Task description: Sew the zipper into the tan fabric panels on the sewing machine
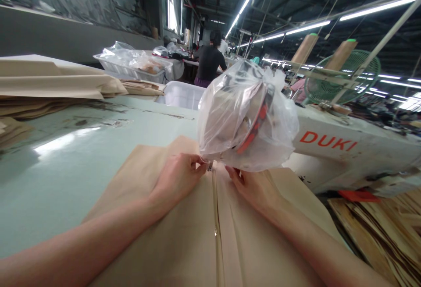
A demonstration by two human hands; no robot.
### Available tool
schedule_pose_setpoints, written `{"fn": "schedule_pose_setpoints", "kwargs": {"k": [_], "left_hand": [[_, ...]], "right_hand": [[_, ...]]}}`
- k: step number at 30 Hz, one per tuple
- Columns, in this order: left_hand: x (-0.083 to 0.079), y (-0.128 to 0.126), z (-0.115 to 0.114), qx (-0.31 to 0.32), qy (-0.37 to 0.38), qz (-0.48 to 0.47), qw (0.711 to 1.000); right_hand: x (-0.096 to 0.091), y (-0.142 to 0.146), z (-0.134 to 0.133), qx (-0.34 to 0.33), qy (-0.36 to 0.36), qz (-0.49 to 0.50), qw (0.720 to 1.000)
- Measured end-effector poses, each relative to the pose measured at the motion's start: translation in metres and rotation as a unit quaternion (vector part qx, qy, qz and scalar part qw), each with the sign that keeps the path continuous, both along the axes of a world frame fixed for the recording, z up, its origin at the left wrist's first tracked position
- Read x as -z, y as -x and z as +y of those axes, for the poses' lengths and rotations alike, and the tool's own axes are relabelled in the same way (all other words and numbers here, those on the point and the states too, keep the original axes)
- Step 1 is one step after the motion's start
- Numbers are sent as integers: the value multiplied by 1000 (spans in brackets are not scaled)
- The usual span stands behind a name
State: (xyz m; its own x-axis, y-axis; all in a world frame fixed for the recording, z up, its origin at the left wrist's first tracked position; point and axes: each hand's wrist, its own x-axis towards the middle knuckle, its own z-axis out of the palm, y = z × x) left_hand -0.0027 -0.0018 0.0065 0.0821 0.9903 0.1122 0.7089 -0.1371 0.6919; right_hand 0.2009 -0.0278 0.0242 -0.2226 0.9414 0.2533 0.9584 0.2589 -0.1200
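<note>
Left hand: I see my left hand (176, 175) resting on the cloth, thumb and fingertips drawn together; I cannot tell whether they pinch it.
Right hand: I see my right hand (256, 190) on the cloth's other half, fingers bent; the bag partly covers the fingertips, and I cannot tell if they grip.
Cloth: the broad piece of smooth beige fabric (184, 234) lies beneath both hands, spreading out past the left wrist and under the right forearm.
Zip: a narrow tan zip strip (215, 199) runs down the fabric between my forearms, its small shiny metal slider (216, 232) nearer to me than the hands.
Stitching spot: a small metal presser foot (210, 167) stands between the two hands, just beside the left fingertips.
Machine: the white sewing machine with red "DUKI" lettering (378, 151) extends right of the right hand; a clear, crinkled plastic bag (243, 120) wraps its head just above both hands.
Worktop: the pale green, scuffed worktop (82, 177) reaches out left of the left hand.
Stack: folded beige fabric pieces (55, 76) lie beyond the left hand, to its left.
Farther off: past the hands, a white plastic bin (184, 94) and a person in a dark top (210, 65).
</note>
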Motion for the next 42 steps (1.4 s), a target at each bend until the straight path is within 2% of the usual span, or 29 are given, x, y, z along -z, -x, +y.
{"fn": "schedule_pose_setpoints", "kwargs": {"k": [7, 10, 12, 26, 33, 38, 42], "left_hand": [[0, 0, 0, 2, 3, 6, 1000], [2, 0, 1, 4, 1, 11, 1000], [3, 0, 1, 7, -1, 14, 1000], [2, 1, 1, 4, 5, 4, 1000], [3, 1, 0, 6, 0, 9, 1000], [0, 1, -8, 26, -37, 42, 998], [-2, 5, -17, 79, -113, 65, 988]], "right_hand": [[6, 9, 10, 1, 27, 141, 990], [15, 13, 16, -21, 53, 322, 945], [20, 17, 19, -28, 66, 399, 914], [32, 27, 23, -37, 12, 360, 932], [31, 29, 25, -31, 14, 348, 937], [32, 30, 25, -13, 19, 397, 918], [31, 23, 30, 4, 30, 489, 872]]}}
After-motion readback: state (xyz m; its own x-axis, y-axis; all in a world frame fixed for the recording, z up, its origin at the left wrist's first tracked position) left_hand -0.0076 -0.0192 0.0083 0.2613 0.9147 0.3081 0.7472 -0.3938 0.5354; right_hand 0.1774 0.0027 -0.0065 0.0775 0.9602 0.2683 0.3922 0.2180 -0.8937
